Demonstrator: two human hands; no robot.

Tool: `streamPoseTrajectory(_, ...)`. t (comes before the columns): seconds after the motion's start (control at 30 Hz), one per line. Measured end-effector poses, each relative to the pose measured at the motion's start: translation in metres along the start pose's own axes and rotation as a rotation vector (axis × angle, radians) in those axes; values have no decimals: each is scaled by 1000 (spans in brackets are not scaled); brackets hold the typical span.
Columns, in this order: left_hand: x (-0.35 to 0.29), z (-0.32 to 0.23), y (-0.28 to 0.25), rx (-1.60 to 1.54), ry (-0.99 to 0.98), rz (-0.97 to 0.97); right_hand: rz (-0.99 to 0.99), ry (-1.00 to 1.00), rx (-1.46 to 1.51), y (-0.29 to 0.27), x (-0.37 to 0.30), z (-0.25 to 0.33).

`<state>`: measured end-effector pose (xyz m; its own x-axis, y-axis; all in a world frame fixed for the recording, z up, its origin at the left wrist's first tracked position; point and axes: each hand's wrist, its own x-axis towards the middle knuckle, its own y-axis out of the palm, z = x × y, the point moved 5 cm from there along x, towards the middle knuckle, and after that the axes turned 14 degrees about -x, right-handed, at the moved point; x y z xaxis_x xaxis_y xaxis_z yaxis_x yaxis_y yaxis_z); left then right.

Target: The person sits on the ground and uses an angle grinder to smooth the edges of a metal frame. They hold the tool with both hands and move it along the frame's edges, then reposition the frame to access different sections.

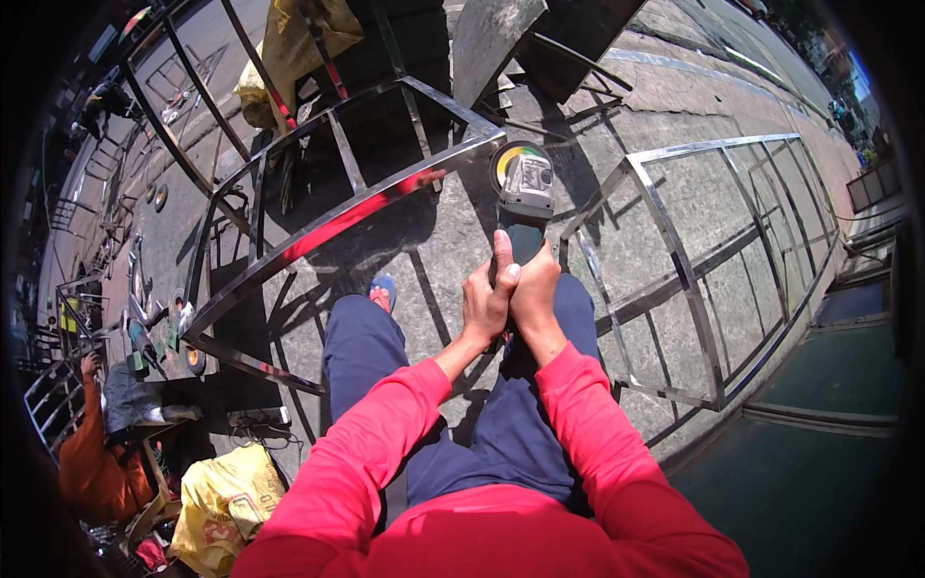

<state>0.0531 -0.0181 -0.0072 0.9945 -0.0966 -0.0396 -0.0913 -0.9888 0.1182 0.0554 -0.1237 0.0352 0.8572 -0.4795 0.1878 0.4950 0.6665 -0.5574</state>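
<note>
An angle grinder [526, 196] with a dark green body and a round disc is held out in front of my legs. My left hand [487, 295] and my right hand [536, 292] are both closed around its grip, side by side. The disc [513, 164] is close to the corner of a shiny square-tube metal frame [371, 197] on my left; whether it touches the metal I cannot tell. My red sleeves reflect in that frame's long bar. To my right, a second metal frame [672, 236] with several crossbars rests on the ground.
A yellow sack [226, 501] lies at the lower left, near a person in an orange top [106, 472]. Another tool [143, 342] and a power strip [258, 417] are on the left. Dark metal sheets [496, 43] stand ahead. Green panels [800, 462] line the lower right.
</note>
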Motion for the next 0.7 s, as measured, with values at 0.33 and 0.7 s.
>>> streamPoseTrajectory(0.33, -1, -1, -2, 37, 16, -12, 44, 49, -13, -3, -4, 2)
streamPoseTrajectory(0.7, -2, -1, -2, 9, -27, -5, 22, -8, 32, -4, -3, 7)
